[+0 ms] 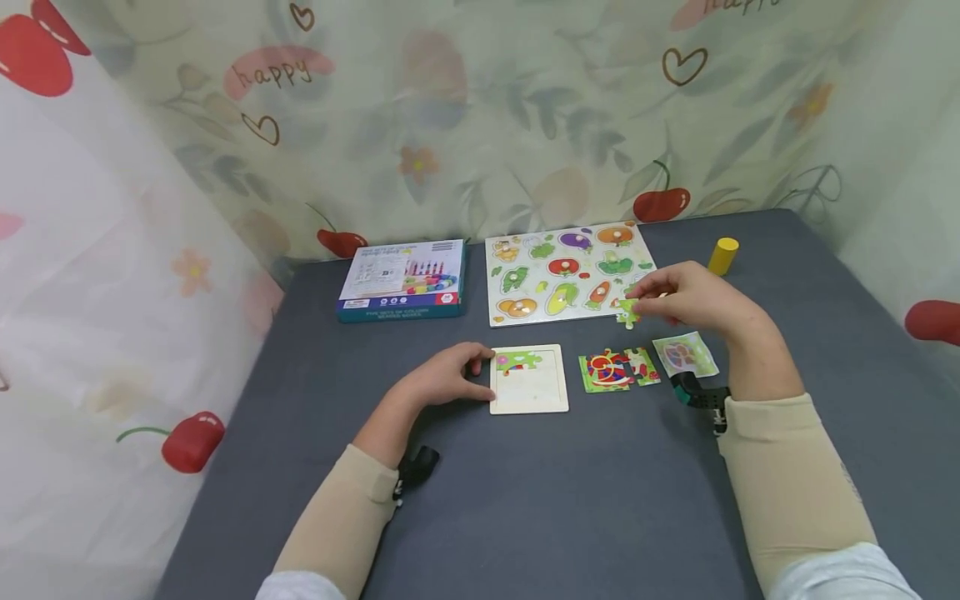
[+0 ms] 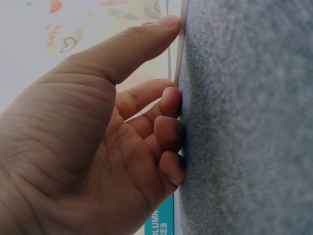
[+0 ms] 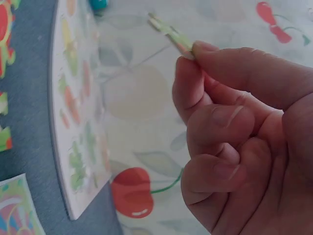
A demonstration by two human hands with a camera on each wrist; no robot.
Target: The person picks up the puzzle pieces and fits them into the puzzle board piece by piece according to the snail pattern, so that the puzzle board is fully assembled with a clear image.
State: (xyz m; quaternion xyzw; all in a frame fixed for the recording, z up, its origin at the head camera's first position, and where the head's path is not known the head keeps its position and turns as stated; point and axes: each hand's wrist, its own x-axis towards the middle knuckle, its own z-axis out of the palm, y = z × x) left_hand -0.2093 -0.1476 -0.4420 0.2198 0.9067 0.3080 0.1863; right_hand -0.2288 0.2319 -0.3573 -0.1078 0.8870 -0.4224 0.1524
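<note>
My right hand (image 1: 693, 300) pinches a green jigsaw piece (image 1: 627, 314) between thumb and forefinger, raised over the near right corner of the vegetable board. In the right wrist view the same piece (image 3: 168, 34) shows nearly edge-on, the other fingers curled beneath. A pale square puzzle tray (image 1: 529, 402) lies flat, with joined green pieces (image 1: 519, 361) in its upper left. Along the tray's left edge rest the thumb and forefinger of my left hand (image 1: 446, 375); its other fingers bend loosely at the cloth in the left wrist view.
Right of the tray lie joined puzzle pieces (image 1: 606, 372), a smaller piece group (image 1: 643, 367) and a picture card (image 1: 686, 354). Behind them are a vegetable board (image 1: 540, 287) and a boxed set (image 1: 401, 283). A yellow cylinder (image 1: 723, 256) stands at the back right.
</note>
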